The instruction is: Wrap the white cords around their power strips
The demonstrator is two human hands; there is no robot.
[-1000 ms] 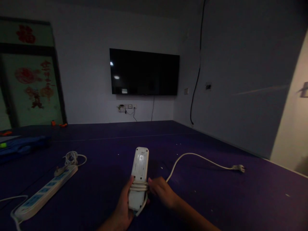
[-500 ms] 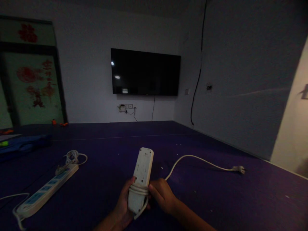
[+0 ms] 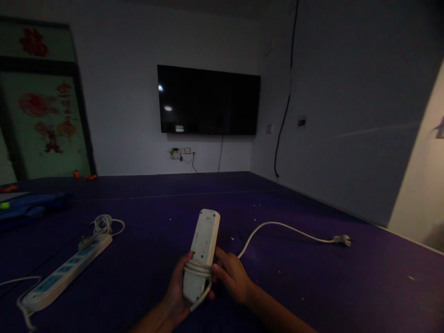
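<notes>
A white power strip (image 3: 205, 236) is held up in front of me with its plain back, dotted with screws, facing me. My left hand (image 3: 177, 291) grips its lower part from the left side. Several turns of the strip's white cord (image 3: 198, 269) are wrapped round its lower half. At the right edge of those turns, my right hand (image 3: 233, 276) has its fingers closed on the cord, partly hidden behind the strip. From there the loose cord arcs right across the purple surface to a white plug (image 3: 342, 240).
A second white power strip (image 3: 69, 273) with blue socket faces lies at left, its cord bunched on its far end. Blue cloth (image 3: 38, 206) sits farther back on the purple surface (image 3: 294, 286). A television (image 3: 208, 101) hangs on the far wall; a black cable (image 3: 286, 111) dangles nearby.
The view has tilted slightly. My right hand's fingers have shifted a little up along the strip's right edge; the left hand keeps its hold, and the wrapped turns look the same.
</notes>
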